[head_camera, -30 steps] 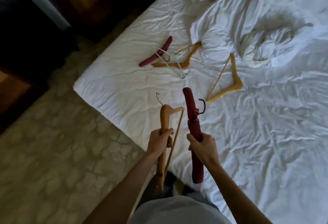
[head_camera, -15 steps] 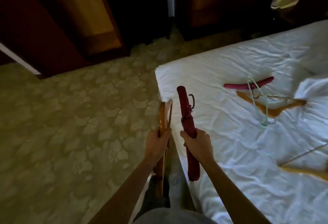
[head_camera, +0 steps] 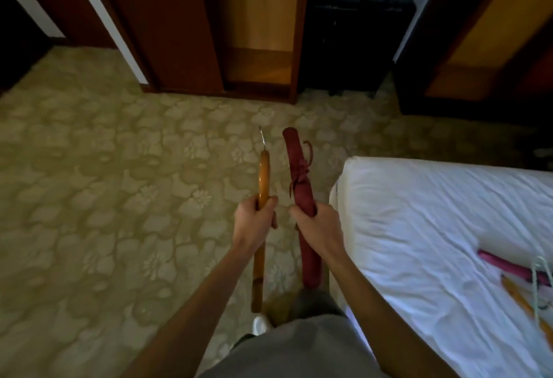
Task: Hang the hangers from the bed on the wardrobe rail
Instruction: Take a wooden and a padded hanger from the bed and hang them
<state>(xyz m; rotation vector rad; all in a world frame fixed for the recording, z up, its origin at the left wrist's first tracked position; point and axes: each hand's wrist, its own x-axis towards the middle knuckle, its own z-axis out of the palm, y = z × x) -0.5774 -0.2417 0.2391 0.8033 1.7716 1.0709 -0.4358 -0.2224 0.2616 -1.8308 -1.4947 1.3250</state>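
Carpet [head_camera: 98, 186] with a flower pattern fills most of the view, because the person is looking down and away from the bed. The bed [head_camera: 434, 228] lies at about 4 o'clock, and only its white corner shows. The wardrobe [head_camera: 257, 27] stands at 12 o'clock with its door open, so the way in is clear. Its rail is too high up to be seen. A black case [head_camera: 356, 33] stands just beside it at 1 o'clock.

Both arms reach forward from 6 o'clock, each one carrying a hanger. I think they are held out in front so the hooks are ready to go up on the rail.

The right hand [head_camera: 318, 228] is wrapped tight round the middle of the red padded hanger [head_camera: 300, 180]. Its hook and a little bow point up toward 12 o'clock. The left hand [head_camera: 254, 222] is wrapped tight round the wooden hanger [head_camera: 263, 177], which is seen edge on and looks thin. Its metal hook [head_camera: 262, 138] points up too. The two hangers are side by side but not touching, so they should not tangle.

More hangers still lie on the bed at 4 o'clock: a pink hanger [head_camera: 505, 267], a second wooden hanger [head_camera: 526, 306] and a thin pale hanger [head_camera: 540, 285]. They cross over each other in a small pile, so they may catch when lifted. The job looks only just begun.
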